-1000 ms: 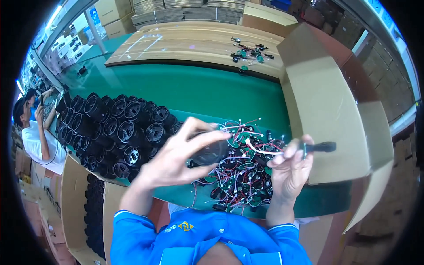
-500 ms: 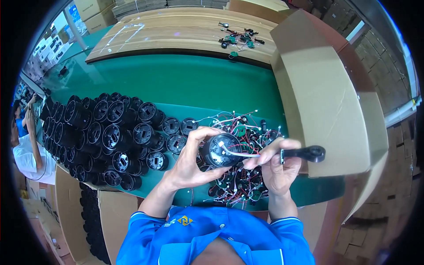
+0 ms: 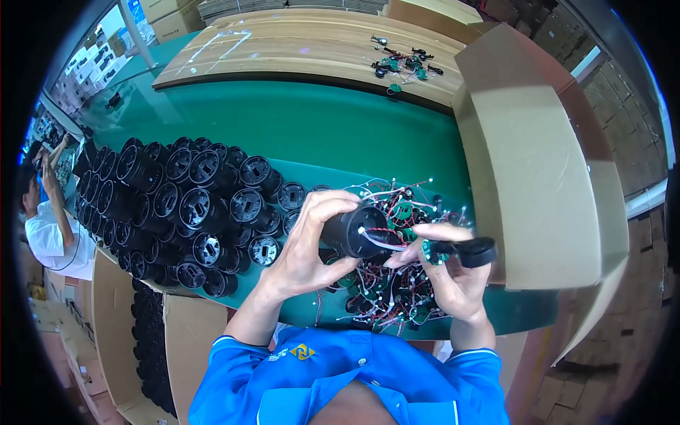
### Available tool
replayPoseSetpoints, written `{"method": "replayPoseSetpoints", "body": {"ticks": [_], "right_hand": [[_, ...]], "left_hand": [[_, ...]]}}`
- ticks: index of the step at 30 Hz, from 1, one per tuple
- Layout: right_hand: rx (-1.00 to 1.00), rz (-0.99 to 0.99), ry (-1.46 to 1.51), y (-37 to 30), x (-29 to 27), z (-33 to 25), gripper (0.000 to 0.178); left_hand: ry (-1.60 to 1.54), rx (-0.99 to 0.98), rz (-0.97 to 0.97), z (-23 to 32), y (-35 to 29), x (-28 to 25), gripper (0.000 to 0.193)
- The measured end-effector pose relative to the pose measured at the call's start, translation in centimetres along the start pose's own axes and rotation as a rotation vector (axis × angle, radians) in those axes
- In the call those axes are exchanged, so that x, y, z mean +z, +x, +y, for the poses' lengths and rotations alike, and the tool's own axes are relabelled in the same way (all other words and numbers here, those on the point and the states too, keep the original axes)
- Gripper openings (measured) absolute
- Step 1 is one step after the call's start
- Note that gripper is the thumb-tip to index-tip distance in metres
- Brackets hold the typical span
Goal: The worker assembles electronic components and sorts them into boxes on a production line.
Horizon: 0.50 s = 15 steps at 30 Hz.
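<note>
My left hand (image 3: 301, 248) is wrapped round a black cylindrical housing (image 3: 345, 235), thumb below and fingers above. The housing's open end is tilted toward my right hand. White and twisted red-black wires (image 3: 382, 243) run from that end to the fingers of my right hand (image 3: 457, 287). This hand is closed on a black part with a round end (image 3: 477, 252) and a small green circuit board (image 3: 434, 252). Below and behind both hands lies a tangled heap of wired circuit boards (image 3: 397, 294).
Many black housings (image 3: 202, 209) are stacked on the green table (image 3: 297, 117) at left. A tall cardboard box (image 3: 531, 191) stands at right. Wired parts (image 3: 407, 64) lie on a wooden board (image 3: 297, 49) at the back. A person in white (image 3: 57, 230) is at far left.
My left hand has turned the housing so its open end faces more to the right. The round-ended part in my right hand has swung and tipped, and its circuit board now shows more.
</note>
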State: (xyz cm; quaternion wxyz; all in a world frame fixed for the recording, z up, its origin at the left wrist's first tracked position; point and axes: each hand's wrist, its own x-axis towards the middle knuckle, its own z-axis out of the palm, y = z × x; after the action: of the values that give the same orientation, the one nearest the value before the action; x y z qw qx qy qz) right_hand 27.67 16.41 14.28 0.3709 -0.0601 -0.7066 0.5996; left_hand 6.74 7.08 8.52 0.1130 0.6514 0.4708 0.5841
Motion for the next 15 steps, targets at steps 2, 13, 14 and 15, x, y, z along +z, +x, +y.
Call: {"method": "replayPoseSetpoints", "body": {"ticks": [2, 13, 14, 15], "right_hand": [[0.033, -0.038, -0.029, 0.4, 0.1, -0.4, 0.034], [0.325, 0.02, 0.162, 0.9, 2.1, -1.3, 0.018], [0.32, -0.028, 0.18, 1.0, 1.5, -0.8, 0.018], [0.292, -0.097, 0.252, 1.3, 0.9, -0.4, 0.021]], "left_hand": [[0.059, 0.006, -0.017, 0.2, 0.0, -0.4, 0.073], [-0.372, -0.187, -0.192, 1.5, -2.0, -0.9, 0.077], [-0.418, -0.299, -0.265, 1.5, -2.6, -0.9, 0.081], [-0.505, -0.303, -0.255, 1.3, -3.3, -0.7, 0.078]]}}
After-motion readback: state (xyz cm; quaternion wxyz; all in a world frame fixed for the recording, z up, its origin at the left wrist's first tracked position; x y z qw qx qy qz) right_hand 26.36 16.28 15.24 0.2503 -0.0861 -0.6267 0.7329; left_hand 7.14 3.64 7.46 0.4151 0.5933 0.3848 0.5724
